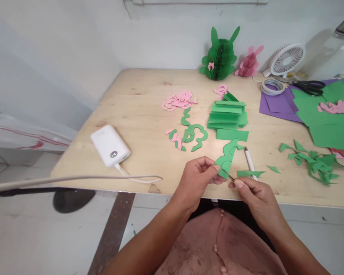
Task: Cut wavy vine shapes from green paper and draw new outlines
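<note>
Thumb and forefinger of the left hand (199, 175) pinch a wavy green cutout (226, 158) over the desk's (143, 110) near edge. The right hand (256, 194) is closed round a thin dark tool (231, 176), whose tip touches the cutout's lower end. A clear jar (323, 49) lies at the far right corner; I cannot tell what is in it.

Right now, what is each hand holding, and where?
The left hand pinches the green paper shape by its lower end; right hand holds a thin dark tool by its near end.

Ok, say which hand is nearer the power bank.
Left. The left hand, pinching the green cutout, is right of the power bank; the right hand, gripping a thin tool, lies farther right.
</note>
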`<state>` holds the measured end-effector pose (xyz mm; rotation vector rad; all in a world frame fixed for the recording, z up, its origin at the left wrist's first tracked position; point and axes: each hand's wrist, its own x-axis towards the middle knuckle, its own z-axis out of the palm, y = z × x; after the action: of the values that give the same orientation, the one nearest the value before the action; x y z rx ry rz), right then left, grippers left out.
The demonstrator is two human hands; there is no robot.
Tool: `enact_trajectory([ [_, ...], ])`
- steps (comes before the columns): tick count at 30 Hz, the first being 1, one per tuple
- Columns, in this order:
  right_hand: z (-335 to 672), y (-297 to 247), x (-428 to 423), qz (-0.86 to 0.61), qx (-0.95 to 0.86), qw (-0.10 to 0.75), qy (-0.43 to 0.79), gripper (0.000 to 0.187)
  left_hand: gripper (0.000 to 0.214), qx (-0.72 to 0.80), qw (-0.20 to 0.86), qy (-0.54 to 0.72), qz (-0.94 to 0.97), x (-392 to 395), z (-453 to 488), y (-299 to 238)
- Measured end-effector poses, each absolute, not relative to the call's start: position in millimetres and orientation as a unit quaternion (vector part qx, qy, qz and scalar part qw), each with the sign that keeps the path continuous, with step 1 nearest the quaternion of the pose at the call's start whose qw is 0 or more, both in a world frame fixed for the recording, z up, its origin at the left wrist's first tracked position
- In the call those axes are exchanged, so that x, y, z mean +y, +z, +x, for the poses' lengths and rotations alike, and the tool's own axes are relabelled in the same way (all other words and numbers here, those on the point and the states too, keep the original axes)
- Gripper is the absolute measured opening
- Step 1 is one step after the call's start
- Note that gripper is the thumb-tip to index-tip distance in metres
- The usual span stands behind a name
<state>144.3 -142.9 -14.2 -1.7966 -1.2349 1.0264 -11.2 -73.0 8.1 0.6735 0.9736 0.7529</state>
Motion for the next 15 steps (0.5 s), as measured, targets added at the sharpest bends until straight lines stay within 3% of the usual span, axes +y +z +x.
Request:
enact_trajectory([
  [15,144.0,-13.0,-142.6,-0.699,-0.478,0.363,0.388,0.034,0.018,0.441,0.764,0.366,0.295,-74.6,-9.2,7.9],
])
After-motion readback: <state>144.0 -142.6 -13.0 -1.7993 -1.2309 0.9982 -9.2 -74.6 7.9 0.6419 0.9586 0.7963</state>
